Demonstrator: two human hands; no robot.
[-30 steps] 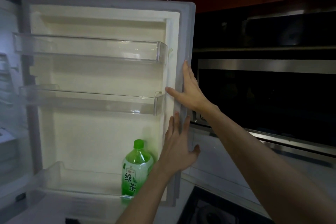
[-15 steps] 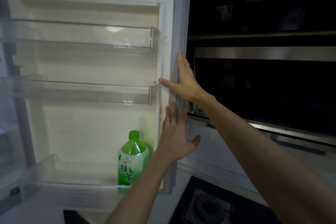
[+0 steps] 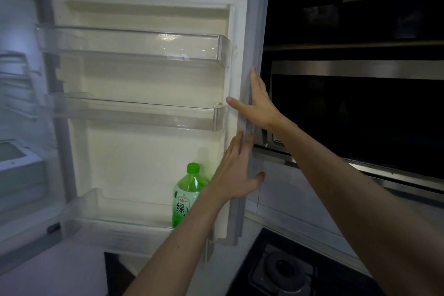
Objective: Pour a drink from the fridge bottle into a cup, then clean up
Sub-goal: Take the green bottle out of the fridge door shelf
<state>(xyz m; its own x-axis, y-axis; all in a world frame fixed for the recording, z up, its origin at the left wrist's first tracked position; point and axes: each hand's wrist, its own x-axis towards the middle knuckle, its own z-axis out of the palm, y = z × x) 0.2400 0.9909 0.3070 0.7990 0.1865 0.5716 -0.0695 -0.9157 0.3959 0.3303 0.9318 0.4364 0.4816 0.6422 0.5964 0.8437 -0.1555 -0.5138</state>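
Observation:
The fridge door (image 3: 156, 72) stands wide open, its white inner side facing me. A green tea bottle (image 3: 186, 196) with a green cap stands upright in the lowest door shelf (image 3: 113, 209), at its right end. My right hand (image 3: 258, 103) lies on the door's outer edge, fingers behind it and thumb on the inner lip. My left hand (image 3: 236, 175) rests flat on the same edge lower down, fingers spread, just right of the bottle and partly covering it. No cup is in view.
Two clear upper door shelves (image 3: 134, 43) hold nothing. The fridge interior (image 3: 16, 113) is at the far left. A dark built-in oven (image 3: 355, 115) sits right of the door. A gas burner (image 3: 283, 269) lies on the black hob at the bottom right.
Both hands keep their places on the door edge. My view has shifted slightly; the door and bottle look the same.

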